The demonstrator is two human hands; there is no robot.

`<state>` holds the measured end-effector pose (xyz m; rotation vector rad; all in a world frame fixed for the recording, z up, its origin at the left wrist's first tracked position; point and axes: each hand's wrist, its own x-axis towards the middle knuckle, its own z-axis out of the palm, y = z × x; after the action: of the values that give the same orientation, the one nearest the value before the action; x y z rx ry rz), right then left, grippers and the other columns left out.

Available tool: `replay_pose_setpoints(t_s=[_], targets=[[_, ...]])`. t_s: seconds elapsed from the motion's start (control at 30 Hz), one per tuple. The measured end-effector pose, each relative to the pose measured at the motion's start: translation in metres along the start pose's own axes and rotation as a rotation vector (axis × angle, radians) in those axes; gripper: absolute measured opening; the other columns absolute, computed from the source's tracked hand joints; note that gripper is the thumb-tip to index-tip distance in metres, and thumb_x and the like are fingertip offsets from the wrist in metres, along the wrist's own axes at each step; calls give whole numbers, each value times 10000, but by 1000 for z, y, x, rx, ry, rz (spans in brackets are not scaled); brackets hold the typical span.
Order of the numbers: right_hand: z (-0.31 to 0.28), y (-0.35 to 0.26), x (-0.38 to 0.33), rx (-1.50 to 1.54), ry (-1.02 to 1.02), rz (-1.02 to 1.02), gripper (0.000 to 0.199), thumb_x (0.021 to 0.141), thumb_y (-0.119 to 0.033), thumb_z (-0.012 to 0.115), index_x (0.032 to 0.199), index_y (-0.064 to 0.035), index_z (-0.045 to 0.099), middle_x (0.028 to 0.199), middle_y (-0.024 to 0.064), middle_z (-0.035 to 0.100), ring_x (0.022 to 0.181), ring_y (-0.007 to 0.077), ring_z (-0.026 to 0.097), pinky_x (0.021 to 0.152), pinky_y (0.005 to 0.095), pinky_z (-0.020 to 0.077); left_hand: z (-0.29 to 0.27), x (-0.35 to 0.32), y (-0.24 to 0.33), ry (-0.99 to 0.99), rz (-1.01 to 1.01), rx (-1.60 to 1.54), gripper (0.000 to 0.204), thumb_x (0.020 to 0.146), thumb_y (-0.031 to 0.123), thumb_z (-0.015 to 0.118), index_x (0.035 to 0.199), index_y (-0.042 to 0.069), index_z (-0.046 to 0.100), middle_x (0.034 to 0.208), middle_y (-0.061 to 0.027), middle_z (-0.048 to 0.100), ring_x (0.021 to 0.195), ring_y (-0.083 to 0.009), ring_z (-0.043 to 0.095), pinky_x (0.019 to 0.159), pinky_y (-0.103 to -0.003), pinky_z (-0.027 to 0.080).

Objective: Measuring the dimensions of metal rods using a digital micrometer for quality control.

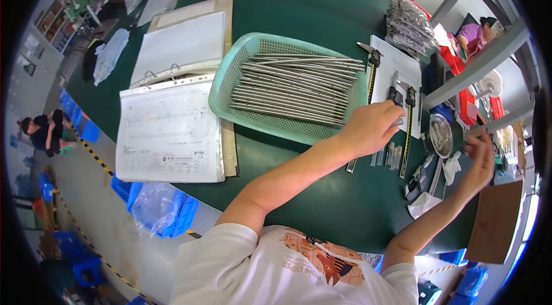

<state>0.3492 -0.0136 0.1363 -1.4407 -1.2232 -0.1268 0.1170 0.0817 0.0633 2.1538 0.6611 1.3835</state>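
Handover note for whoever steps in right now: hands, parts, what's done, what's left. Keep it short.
Left hand: reaching across the green table, closed over the head of a caliper lying on a white sheet.
Right hand: raised off the table at the right edge, fingers pinched; whether it holds anything is too small to tell.
Parts: long metal rods stacked in the teal basket; a few short metal pieces lie on the table below the left hand. Open ring binder with a drawing left of the basket.
Done: cannot tell how many rods are checked.
Left: likely measuring the basketful.
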Motion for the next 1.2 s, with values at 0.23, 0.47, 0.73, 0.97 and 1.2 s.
replay_pose_setpoints(t_s=[0.23, 0.47, 0.73, 0.97, 1.2], targets=[[30, -47, -93, -29, -370, 195, 123, 812, -92, 572, 819, 31, 579, 741, 24, 562, 670, 65, 491, 604, 192, 395, 34, -22, 36, -59, 237, -213, 192, 669, 149, 614, 742, 63, 459, 660, -71, 528, 630, -257, 561, 529, -373, 431], [16, -37, -128, -30, -186, 226, 179, 824, -85, 553, 958, 33, 566, 880, 50, 577, 784, 99, 540, 686, 191, 416, 21, -21, 37, -124, 163, -259, 256, 626, 211, 653, 740, 50, 489, 664, -80, 561, 638, -273, 578, 542, -373, 439], [20, -34, -163, -424, -101, 317, 192, 854, -104, 497, 995, 10, 560, 894, 71, 613, 817, 136, 554, 767, 250, 424, -7, -25, 65, -243, 163, -76, 264, 662, 247, 619, 787, 44, 507, 755, -110, 567, 709, -283, 576, 586, -387, 445], [12, -30, -195, -471, -281, 197, 149, 667, -141, 680, 750, -45, 601, 634, 83, 568, 585, 193, 569, 542, 292, 448, -37, -60, 86, -375, 204, -198, 187, 686, 152, 623, 832, 69, 542, 762, -84, 553, 686, -254, 563, 576, -355, 450], [7, -34, -173, -406, -439, 407, 161, 639, -159, 678, 755, -74, 605, 608, 48, 567, 535, 173, 560, 497, 282, 441, -18, -91, 69, -563, -17, -163, 64, 722, 116, 589, 748, 65, 560, 665, -69, 563, 609, -240, 568, 532, -342, 446]])
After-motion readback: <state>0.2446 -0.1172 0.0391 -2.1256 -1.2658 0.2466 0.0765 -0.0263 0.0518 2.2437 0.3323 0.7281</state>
